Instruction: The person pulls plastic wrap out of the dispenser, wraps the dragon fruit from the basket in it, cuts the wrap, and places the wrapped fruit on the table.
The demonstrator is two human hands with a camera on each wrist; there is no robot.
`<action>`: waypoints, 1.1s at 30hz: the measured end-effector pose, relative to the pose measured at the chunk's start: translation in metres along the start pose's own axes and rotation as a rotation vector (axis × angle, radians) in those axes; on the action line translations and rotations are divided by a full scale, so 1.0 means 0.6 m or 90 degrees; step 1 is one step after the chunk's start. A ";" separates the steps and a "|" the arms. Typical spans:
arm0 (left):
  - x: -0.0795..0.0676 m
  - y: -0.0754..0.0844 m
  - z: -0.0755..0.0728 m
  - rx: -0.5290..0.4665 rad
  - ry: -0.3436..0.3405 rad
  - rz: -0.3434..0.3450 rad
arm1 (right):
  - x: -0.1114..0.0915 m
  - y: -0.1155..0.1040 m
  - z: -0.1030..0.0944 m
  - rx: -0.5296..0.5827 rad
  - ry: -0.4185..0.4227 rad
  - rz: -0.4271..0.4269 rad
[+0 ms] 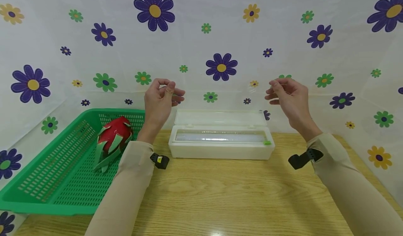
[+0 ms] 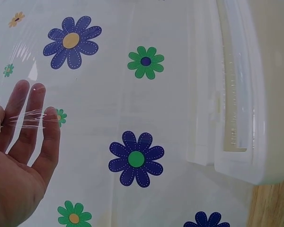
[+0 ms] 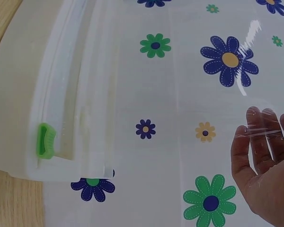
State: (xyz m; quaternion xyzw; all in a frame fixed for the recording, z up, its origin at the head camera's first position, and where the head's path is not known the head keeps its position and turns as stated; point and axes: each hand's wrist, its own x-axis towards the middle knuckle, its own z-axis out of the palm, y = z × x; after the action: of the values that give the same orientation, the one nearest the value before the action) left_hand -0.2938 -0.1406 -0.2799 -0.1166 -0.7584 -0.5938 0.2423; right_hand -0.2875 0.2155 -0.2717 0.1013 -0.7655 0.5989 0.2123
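Note:
Clear cling film (image 2: 27, 52) stretches between the two raised hands, showing mostly as creases and glints. My left hand (image 1: 158, 104) pinches its left side between thumb and index finger, the other fingers loosely spread behind the film. On the other side my right hand (image 1: 292, 101) pinches the film likewise, and creases cross its fingers in the right wrist view. Below and between the hands stands a white cling film dispenser (image 1: 220, 152) with its lid (image 1: 220, 117) raised. Its film roll (image 1: 217, 137) shows inside, and a green slide cutter (image 1: 267, 142) sits at the right end.
A green plastic basket (image 1: 41, 208) stands on the left of the wooden table (image 1: 226, 194), behind the left forearm. In it lies a red dragon fruit (image 1: 115, 132) with green scales. A flower-printed white sheet (image 1: 189, 47) hangs close behind the dispenser.

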 end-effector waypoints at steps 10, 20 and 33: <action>0.011 0.005 0.001 -0.002 -0.008 -0.001 | 0.006 -0.005 -0.004 -0.001 -0.004 -0.010; 0.018 0.009 -0.001 0.009 -0.007 -0.005 | 0.012 -0.011 -0.001 -0.033 0.000 0.009; 0.020 0.014 -0.004 0.019 0.001 0.000 | 0.019 -0.015 0.004 -0.031 0.009 0.005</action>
State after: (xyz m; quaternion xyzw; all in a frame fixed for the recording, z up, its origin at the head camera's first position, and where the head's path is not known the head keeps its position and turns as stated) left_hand -0.2999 -0.1423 -0.2663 -0.1121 -0.7669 -0.5827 0.2445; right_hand -0.2944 0.2118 -0.2594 0.0891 -0.7787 0.5817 0.2175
